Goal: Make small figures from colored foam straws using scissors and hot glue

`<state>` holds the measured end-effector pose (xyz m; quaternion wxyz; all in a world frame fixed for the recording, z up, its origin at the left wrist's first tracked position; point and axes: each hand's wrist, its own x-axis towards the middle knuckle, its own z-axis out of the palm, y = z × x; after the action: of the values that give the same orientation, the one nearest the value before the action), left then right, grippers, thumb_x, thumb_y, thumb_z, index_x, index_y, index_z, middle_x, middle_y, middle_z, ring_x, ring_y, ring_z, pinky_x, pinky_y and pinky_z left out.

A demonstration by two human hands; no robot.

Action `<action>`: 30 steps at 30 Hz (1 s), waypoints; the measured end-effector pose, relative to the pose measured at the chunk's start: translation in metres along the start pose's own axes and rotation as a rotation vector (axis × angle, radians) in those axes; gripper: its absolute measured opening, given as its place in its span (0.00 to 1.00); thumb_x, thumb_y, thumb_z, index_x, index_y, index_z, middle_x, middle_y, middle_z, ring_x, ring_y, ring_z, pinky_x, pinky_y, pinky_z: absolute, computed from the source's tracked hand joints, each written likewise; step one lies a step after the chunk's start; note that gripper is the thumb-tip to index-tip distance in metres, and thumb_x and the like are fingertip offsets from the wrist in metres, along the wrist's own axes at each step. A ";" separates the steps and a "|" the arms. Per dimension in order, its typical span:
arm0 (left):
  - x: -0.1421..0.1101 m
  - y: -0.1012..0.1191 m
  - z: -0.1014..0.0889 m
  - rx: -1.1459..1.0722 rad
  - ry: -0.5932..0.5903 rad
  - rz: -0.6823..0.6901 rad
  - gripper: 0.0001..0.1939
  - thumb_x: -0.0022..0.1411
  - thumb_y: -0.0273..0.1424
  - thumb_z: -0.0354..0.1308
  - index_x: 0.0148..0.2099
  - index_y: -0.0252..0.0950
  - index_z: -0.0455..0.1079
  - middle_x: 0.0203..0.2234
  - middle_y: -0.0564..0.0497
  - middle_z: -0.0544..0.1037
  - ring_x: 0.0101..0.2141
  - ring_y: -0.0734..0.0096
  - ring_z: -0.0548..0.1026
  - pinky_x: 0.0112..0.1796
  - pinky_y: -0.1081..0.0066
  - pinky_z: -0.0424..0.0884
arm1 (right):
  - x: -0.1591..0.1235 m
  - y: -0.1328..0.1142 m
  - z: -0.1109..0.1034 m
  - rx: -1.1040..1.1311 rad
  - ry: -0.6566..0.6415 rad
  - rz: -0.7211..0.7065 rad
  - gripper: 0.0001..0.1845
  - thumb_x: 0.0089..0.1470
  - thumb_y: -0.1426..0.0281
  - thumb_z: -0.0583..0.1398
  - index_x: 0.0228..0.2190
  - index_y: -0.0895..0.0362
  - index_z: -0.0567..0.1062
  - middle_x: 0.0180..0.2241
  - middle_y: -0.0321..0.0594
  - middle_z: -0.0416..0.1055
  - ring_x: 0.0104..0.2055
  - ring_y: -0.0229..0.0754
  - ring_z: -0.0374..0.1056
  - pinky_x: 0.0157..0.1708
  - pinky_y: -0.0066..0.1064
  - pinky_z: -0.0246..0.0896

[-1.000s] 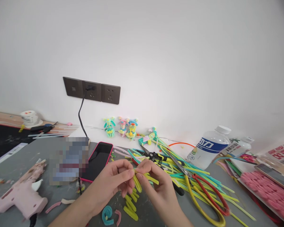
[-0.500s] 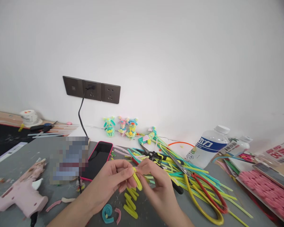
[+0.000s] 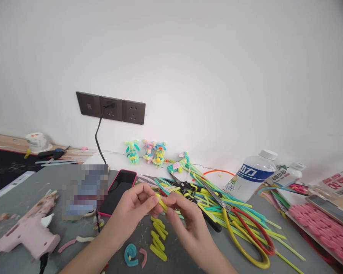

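Observation:
Between both hands is a short yellow-green pipe cleaner piece [image 3: 162, 204]. My left hand [image 3: 137, 208] pinches it between thumb and fingers at its left end. My right hand [image 3: 187, 219] has thumb and fingertips closed on its other side; the fingertips partly cover the piece. On the grey table below lie several folded yellow-green pipe cleaner pieces [image 3: 158, 243], a curled blue piece [image 3: 129, 255] and a curved pink piece [image 3: 143, 258]. Beyond my right hand spreads a pile of yellow, green and turquoise pipe cleaners [image 3: 246, 219].
Red-and-yellow scissors [image 3: 248, 238] and black-and-yellow cutters [image 3: 188, 187] rest on the pile. A pink glue gun [image 3: 31, 236] lies at left, near a phone [image 3: 120, 190]. Small pipe cleaner figures [image 3: 159, 155] stand by the wall. A plastic bottle [image 3: 253, 177] is at right.
The yellow-green piece has turned in my fingers, and less of it shows below them. A strip that stuck out toward my right palm is now out of sight.

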<state>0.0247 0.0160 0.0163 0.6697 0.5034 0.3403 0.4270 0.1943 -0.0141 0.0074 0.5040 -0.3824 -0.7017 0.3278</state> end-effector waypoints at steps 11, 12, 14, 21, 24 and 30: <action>0.005 -0.001 -0.009 0.116 -0.012 0.100 0.09 0.59 0.36 0.65 0.34 0.36 0.73 0.25 0.55 0.73 0.28 0.76 0.72 0.31 0.77 0.68 | 0.006 0.003 -0.002 0.293 0.001 0.284 0.13 0.59 0.60 0.62 0.32 0.57 0.79 0.24 0.34 0.63 0.20 0.32 0.54 0.18 0.23 0.52; 0.005 -0.002 -0.010 0.109 -0.018 0.092 0.09 0.59 0.36 0.66 0.35 0.36 0.73 0.26 0.55 0.74 0.28 0.75 0.73 0.31 0.77 0.69 | 0.007 0.003 -0.003 0.338 -0.011 0.318 0.14 0.58 0.59 0.62 0.32 0.57 0.79 0.23 0.33 0.62 0.20 0.31 0.53 0.18 0.23 0.51; 0.004 -0.001 -0.010 0.098 -0.041 0.084 0.08 0.58 0.35 0.66 0.38 0.38 0.75 0.28 0.53 0.76 0.30 0.73 0.74 0.32 0.76 0.71 | 0.008 0.003 -0.005 0.393 -0.031 0.363 0.15 0.57 0.58 0.63 0.31 0.58 0.78 0.20 0.31 0.61 0.20 0.31 0.53 0.19 0.23 0.50; 0.002 0.002 -0.013 0.303 -0.100 0.269 0.02 0.60 0.30 0.64 0.37 0.39 0.79 0.30 0.51 0.75 0.33 0.71 0.73 0.34 0.75 0.71 | 0.010 0.001 -0.014 0.384 -0.121 0.479 0.19 0.54 0.55 0.65 0.28 0.59 0.77 0.19 0.31 0.59 0.22 0.32 0.51 0.21 0.24 0.46; 0.003 0.004 -0.015 0.350 -0.096 0.336 0.01 0.59 0.30 0.66 0.35 0.39 0.79 0.31 0.51 0.73 0.33 0.71 0.72 0.34 0.75 0.71 | 0.010 0.000 -0.015 0.393 -0.157 0.494 0.19 0.54 0.54 0.65 0.27 0.59 0.77 0.19 0.31 0.57 0.22 0.32 0.50 0.21 0.25 0.44; 0.001 0.006 -0.015 0.392 -0.066 0.389 0.02 0.56 0.29 0.69 0.31 0.37 0.80 0.27 0.51 0.75 0.28 0.73 0.73 0.30 0.76 0.70 | 0.009 -0.003 -0.013 0.405 -0.164 0.462 0.19 0.54 0.55 0.65 0.28 0.59 0.76 0.19 0.30 0.57 0.22 0.32 0.47 0.22 0.26 0.40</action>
<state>0.0103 0.0237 0.0183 0.4756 0.6930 0.2915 0.4568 0.2041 -0.0068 0.0177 0.4237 -0.3960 -0.5550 0.5963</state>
